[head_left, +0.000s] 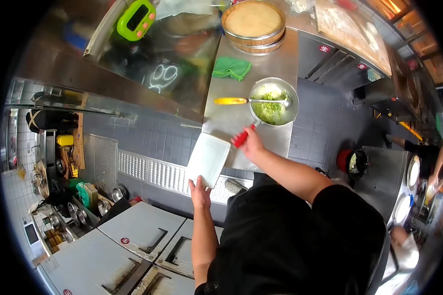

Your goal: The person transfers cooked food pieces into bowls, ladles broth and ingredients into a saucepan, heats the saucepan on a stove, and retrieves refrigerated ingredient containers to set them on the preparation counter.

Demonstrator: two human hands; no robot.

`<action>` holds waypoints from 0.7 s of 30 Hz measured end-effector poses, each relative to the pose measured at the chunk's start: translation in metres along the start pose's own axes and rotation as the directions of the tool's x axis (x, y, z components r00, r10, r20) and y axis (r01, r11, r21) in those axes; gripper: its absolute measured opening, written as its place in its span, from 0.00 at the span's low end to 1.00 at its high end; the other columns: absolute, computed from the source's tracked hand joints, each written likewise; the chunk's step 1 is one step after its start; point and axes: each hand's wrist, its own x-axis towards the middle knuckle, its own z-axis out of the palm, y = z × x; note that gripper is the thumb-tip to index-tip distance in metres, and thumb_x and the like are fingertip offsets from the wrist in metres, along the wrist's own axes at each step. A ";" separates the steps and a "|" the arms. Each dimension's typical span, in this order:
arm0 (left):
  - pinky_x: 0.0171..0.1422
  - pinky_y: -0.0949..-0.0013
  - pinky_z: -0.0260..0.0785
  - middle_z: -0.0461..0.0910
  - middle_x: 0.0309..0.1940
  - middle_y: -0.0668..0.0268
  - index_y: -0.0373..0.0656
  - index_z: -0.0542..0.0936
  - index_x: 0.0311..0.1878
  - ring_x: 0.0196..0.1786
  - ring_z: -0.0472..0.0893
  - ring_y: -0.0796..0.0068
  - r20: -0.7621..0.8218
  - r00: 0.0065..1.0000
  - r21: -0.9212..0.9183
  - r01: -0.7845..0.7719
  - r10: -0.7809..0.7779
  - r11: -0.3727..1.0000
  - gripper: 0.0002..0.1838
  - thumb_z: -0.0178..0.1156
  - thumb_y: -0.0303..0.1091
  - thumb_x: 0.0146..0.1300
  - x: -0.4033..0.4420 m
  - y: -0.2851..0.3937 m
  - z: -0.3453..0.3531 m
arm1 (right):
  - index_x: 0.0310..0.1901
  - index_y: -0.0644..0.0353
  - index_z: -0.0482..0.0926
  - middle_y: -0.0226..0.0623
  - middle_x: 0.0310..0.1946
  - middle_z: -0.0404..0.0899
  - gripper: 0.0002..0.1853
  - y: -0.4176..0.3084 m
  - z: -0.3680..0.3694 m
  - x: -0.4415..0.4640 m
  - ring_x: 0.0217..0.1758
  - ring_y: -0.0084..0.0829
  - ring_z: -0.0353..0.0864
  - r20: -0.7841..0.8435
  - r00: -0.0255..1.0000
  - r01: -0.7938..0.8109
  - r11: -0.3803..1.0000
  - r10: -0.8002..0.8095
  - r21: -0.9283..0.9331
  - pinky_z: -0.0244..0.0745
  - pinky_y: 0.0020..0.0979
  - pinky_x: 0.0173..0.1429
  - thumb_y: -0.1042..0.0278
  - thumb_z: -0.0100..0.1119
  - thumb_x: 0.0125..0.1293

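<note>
My right hand (250,143) is wrapped round the red handle of a metal pan (295,109) that rests on the steel counter. Chopped pale and green vegetables (269,114) lie in the pan. Across its rim rests a spoon or ladle with a yellow handle (230,101), its head among the vegetables. My left hand (200,194) grips the near end of a white rectangular container (208,160), thumb on top. The container is just left of the red handle, partly over the counter's edge. Whether it is a tray or a lidded box, I cannot tell.
A folded green cloth (231,68) and stacked bamboo steamers (253,22) sit farther along the steel counter (226,123). A green timer (136,19) is at upper left. White cabinets (133,226) stand at lower left. Other people (403,250) are at the right.
</note>
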 end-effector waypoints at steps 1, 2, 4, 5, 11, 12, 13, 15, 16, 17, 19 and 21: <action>0.71 0.43 0.63 0.61 0.75 0.53 0.48 0.42 0.82 0.73 0.67 0.51 0.026 1.000 0.012 -0.007 0.007 1.000 0.46 0.62 0.41 0.72 0.002 0.001 0.007 | 0.43 0.51 0.66 0.33 0.29 0.70 0.08 -0.009 -0.011 -0.023 0.31 0.34 0.76 -0.050 0.998 0.039 0.996 -0.043 -0.079 0.80 0.40 0.37 0.63 0.56 0.74; 0.71 0.44 0.64 0.61 0.75 0.52 0.46 0.42 0.82 0.73 0.67 0.51 0.002 1.000 0.033 0.000 0.000 0.999 0.47 0.62 0.42 0.72 0.007 0.000 0.013 | 0.43 0.50 0.67 0.32 0.27 0.70 0.08 -0.020 -0.023 -0.043 0.25 0.31 0.74 -0.099 0.991 0.075 0.985 -0.092 -0.158 0.78 0.37 0.30 0.62 0.57 0.74; 0.71 0.46 0.64 0.61 0.74 0.50 0.43 0.41 0.82 0.74 0.67 0.51 -0.051 0.999 0.064 0.017 -0.014 0.998 0.48 0.63 0.43 0.72 0.021 -0.003 0.030 | 0.42 0.50 0.70 0.27 0.27 0.72 0.08 -0.045 -0.054 -0.068 0.23 0.25 0.73 -0.082 0.978 0.154 0.928 -0.192 -0.339 0.72 0.30 0.25 0.61 0.60 0.73; 0.71 0.47 0.65 0.61 0.74 0.48 0.39 0.41 0.81 0.74 0.67 0.51 -0.045 0.999 0.083 0.021 -0.018 0.996 0.50 0.64 0.44 0.71 0.027 -0.002 0.040 | 0.41 0.50 0.69 0.27 0.26 0.70 0.09 -0.060 -0.064 -0.077 0.21 0.24 0.71 -0.072 0.973 0.168 0.892 -0.217 -0.420 0.69 0.29 0.23 0.61 0.60 0.72; 0.62 0.61 0.73 0.73 0.62 0.52 0.35 0.52 0.77 0.61 0.78 0.58 -0.028 0.999 0.089 -0.035 0.038 0.995 0.41 0.61 0.42 0.72 0.062 0.000 0.115 | 0.39 0.52 0.68 0.25 0.22 0.65 0.11 -0.132 -0.108 -0.106 0.16 0.18 0.61 0.050 0.979 0.174 0.694 -0.196 -0.699 0.55 0.25 0.18 0.63 0.63 0.72; 0.63 0.61 0.73 0.73 0.61 0.52 0.35 0.51 0.78 0.60 0.77 0.58 -0.035 0.998 0.125 -0.043 0.048 0.991 0.41 0.61 0.42 0.72 0.062 0.000 0.124 | 0.39 0.52 0.68 0.25 0.22 0.65 0.11 -0.140 -0.111 -0.111 0.16 0.18 0.61 0.058 0.981 0.169 0.671 -0.185 -0.722 0.55 0.25 0.18 0.63 0.63 0.72; 0.63 0.61 0.72 0.73 0.61 0.52 0.35 0.51 0.78 0.60 0.77 0.59 -0.042 0.998 0.161 -0.048 0.056 0.986 0.42 0.61 0.42 0.72 0.060 0.002 0.131 | 0.39 0.52 0.68 0.24 0.22 0.65 0.11 -0.148 -0.114 -0.116 0.16 0.18 0.61 0.064 0.983 0.163 0.648 -0.174 -0.744 0.55 0.25 0.18 0.63 0.63 0.72; 0.66 0.60 0.70 0.74 0.62 0.49 0.34 0.49 0.79 0.59 0.77 0.61 -0.060 0.992 0.210 -0.099 0.114 0.973 0.42 0.61 0.41 0.72 0.061 -0.006 0.132 | 0.38 0.52 0.68 0.24 0.21 0.65 0.11 -0.165 -0.115 -0.125 0.16 0.17 0.60 0.070 0.985 0.149 0.587 -0.155 -0.796 0.54 0.25 0.18 0.64 0.63 0.72; 0.66 0.60 0.70 0.74 0.63 0.48 0.34 0.49 0.79 0.60 0.76 0.61 -0.050 0.988 0.238 -0.133 0.149 0.962 0.42 0.60 0.41 0.72 0.056 -0.008 0.129 | 0.38 0.53 0.68 0.24 0.21 0.64 0.11 -0.173 -0.114 -0.132 0.15 0.17 0.60 0.067 0.986 0.139 0.550 -0.149 -0.824 0.54 0.25 0.18 0.64 0.63 0.73; 0.67 0.60 0.69 0.74 0.64 0.47 0.34 0.49 0.79 0.60 0.76 0.61 -0.037 0.983 0.268 -0.164 0.180 0.949 0.42 0.60 0.41 0.73 0.049 -0.008 0.123 | 0.38 0.53 0.69 0.23 0.21 0.64 0.11 -0.179 -0.111 -0.142 0.15 0.17 0.60 0.061 0.987 0.128 0.514 -0.146 -0.848 0.54 0.25 0.18 0.65 0.63 0.73; 0.67 0.61 0.69 0.72 0.67 0.45 0.34 0.50 0.79 0.62 0.75 0.61 -0.025 0.976 0.267 -0.201 0.215 0.943 0.40 0.59 0.40 0.73 0.033 -0.010 0.109 | 0.39 0.53 0.69 0.23 0.21 0.64 0.10 -0.201 -0.096 -0.164 0.15 0.16 0.60 0.054 0.995 0.084 0.446 -0.079 -0.891 0.54 0.25 0.18 0.66 0.63 0.72; 0.68 0.60 0.68 0.72 0.67 0.46 0.36 0.50 0.79 0.63 0.75 0.60 -0.076 0.976 0.276 -0.178 0.206 0.945 0.40 0.59 0.39 0.73 0.020 -0.015 0.087 | 0.40 0.54 0.71 0.22 0.19 0.65 0.09 -0.221 -0.087 -0.177 0.16 0.16 0.61 0.039 0.999 0.048 0.358 -0.033 -0.932 0.54 0.24 0.18 0.66 0.64 0.72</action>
